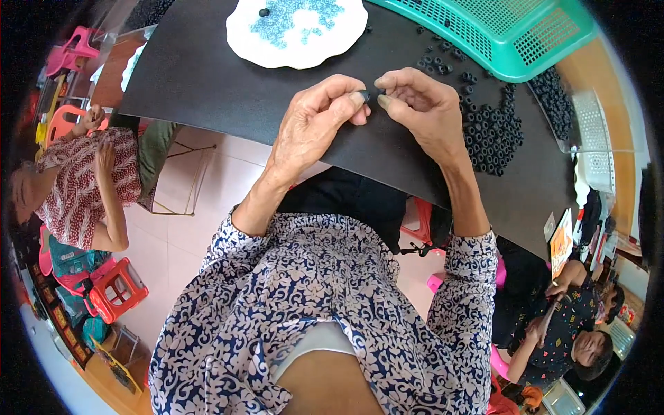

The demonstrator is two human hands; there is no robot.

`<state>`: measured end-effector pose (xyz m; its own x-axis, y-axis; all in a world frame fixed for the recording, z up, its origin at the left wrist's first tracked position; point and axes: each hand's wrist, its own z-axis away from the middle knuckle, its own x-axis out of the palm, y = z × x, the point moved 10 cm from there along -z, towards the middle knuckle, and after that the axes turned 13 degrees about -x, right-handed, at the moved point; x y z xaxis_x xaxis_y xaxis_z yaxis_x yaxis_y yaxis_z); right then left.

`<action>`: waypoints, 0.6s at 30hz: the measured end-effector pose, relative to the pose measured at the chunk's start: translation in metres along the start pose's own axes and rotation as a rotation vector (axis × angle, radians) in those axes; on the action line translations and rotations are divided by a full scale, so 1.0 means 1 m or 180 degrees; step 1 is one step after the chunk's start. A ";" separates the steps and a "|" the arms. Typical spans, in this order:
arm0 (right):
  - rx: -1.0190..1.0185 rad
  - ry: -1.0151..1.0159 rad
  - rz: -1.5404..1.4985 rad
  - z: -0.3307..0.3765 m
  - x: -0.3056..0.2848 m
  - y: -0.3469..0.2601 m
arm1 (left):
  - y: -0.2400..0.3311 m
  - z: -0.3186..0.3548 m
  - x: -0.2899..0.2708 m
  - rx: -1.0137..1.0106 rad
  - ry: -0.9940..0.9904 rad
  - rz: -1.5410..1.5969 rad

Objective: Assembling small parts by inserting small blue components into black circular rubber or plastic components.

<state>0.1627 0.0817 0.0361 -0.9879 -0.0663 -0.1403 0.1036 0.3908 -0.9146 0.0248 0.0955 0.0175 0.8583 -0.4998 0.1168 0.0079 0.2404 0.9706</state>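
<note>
Two bare hands meet above the black tabletop (207, 90), fingertips almost touching. Description proceeds from the person's left to the right.

Left hand (315, 117): the fingers curl inward and the thumb presses against the forefinger tip. A small black ring (364, 95) is pinched at that tip, on the side facing the other hand. The remaining fingers are folded loosely toward the palm. Beyond this hand, farther from the person, lies a white scalloped plate (242, 41) carrying a scatter of small blue beads (290, 17) and one dark bead near its far rim.

Right hand (422, 104): the thumb and forefinger close to a fine pinch directly beside the black ring. Whether these fingertips grip the same ring or a second small part cannot be determined; the contact point is too small to resolve. The other fingers arch over the pinch.

To the right of the right hand, a loose heap of black rings (492, 135) lies on the tabletop, with stray rings spread toward the far side. Beyond that heap stands a green plastic basket (512, 34) with perforated walls. Farther right again, a second cluster of black rings (553, 97) rests near a white perforated tray (595, 138).

Both forearms emerge from blue-and-white floral sleeves (325, 277).
</note>
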 end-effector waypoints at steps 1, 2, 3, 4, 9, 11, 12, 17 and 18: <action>0.0044 -0.0052 0.0123 0.000 0.000 0.001 | 0.000 0.000 0.000 -0.0035 0.0023 -0.0026; 0.0045 -0.0054 0.0113 0.001 -0.001 0.001 | -0.001 0.000 -0.001 -0.0040 0.0029 -0.0031; 0.0051 -0.0027 0.0011 0.001 -0.001 0.001 | 0.000 -0.001 -0.001 -0.0028 0.0007 0.0084; 0.0059 -0.0003 -0.0092 0.001 -0.001 0.001 | 0.000 -0.001 -0.001 -0.0016 -0.0014 0.0200; -0.0006 0.0148 -0.0372 -0.001 -0.001 -0.010 | 0.001 -0.001 -0.001 -0.0151 -0.0001 0.0185; -0.0008 0.0169 -0.0272 0.000 -0.003 -0.011 | -0.002 -0.002 0.000 -0.0188 -0.0012 0.0154; 0.0057 0.0128 -0.0284 0.001 -0.002 -0.009 | -0.003 -0.002 0.000 -0.0154 -0.0041 0.0372; 0.0212 0.0212 -0.0643 0.004 0.002 -0.004 | -0.001 -0.004 0.004 -0.0030 -0.0201 0.0826; 0.0171 0.0211 -0.0645 0.004 0.002 -0.004 | 0.000 -0.003 0.005 -0.0037 -0.0160 0.0742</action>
<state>0.1605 0.0766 0.0382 -0.9944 -0.0774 0.0719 -0.0934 0.3260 -0.9407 0.0305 0.0959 0.0172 0.8110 -0.4703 0.3479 -0.1813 0.3634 0.9138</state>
